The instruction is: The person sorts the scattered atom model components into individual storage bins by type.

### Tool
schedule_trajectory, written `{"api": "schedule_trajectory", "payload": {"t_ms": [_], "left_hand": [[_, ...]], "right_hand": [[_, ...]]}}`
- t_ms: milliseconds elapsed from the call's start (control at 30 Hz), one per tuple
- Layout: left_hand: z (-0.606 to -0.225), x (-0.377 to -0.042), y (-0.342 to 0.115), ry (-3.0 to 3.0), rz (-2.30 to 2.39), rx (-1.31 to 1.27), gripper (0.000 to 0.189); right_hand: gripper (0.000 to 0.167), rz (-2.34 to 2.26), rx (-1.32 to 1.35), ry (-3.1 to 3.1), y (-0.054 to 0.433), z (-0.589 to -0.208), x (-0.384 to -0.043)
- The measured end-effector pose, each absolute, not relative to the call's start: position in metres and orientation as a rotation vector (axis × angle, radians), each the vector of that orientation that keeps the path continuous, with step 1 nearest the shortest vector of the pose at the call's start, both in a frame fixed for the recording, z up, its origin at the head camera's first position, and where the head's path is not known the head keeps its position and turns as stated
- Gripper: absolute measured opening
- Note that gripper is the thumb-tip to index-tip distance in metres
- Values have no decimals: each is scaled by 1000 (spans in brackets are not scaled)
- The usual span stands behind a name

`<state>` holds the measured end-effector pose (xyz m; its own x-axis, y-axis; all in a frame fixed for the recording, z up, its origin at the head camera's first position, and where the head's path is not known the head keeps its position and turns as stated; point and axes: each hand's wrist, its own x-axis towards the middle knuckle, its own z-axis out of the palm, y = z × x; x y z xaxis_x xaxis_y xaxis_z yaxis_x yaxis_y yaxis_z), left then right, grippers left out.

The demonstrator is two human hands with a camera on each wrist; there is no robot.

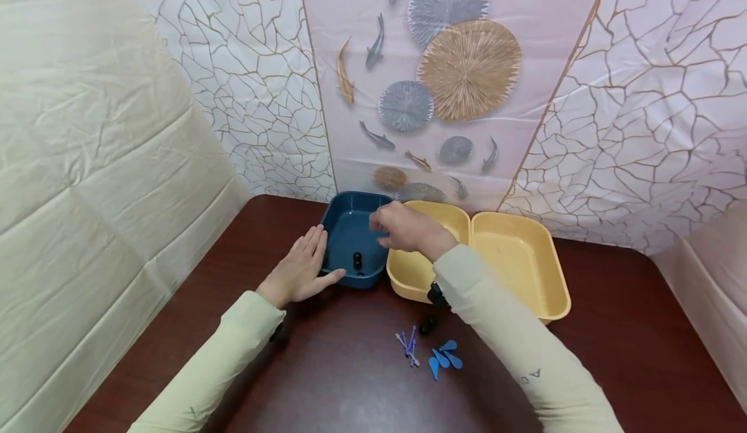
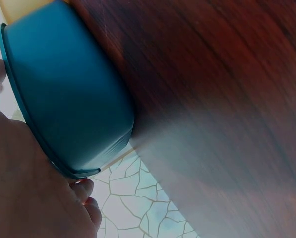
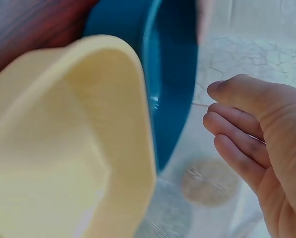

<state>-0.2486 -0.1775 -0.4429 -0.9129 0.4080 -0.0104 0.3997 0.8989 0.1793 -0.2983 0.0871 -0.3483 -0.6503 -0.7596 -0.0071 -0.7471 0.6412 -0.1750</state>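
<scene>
My left hand (image 1: 301, 264) rests on the near left rim of a blue bin (image 1: 335, 212), fingers straight along its side and thumb over the front edge. A small black object (image 1: 357, 261) stands inside that bin near its front wall; its kind is too small to tell. Over the boundary between the blue bin and the middle yellow bin (image 1: 403, 287) hovers my right hand (image 1: 408, 227). The right wrist view shows its fingers (image 3: 239, 144) loosely bent, with nothing between them and the thumb.
Another yellow bin (image 1: 519, 264) adjoins on the right. On the dark wooden table (image 1: 327, 368) lie several thin purple and white sticks (image 1: 410, 345), several blue teardrop-shaped pieces (image 1: 443, 357) and a black object (image 1: 428, 326). A patterned curtain (image 1: 362, 167) hangs behind the bins.
</scene>
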Motion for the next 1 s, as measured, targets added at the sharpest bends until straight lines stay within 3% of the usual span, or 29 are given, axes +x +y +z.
{"api": "schedule_trajectory", "payload": {"t_ms": [533, 1000], "left_hand": [[-445, -247, -180, 3001, 297, 633, 100], [-443, -249, -177, 3013, 294, 663, 100]], "right_hand": [[9, -116, -1457, 2737, 117, -317, -254], [25, -126, -1473, 2645, 142, -329, -208]]}}
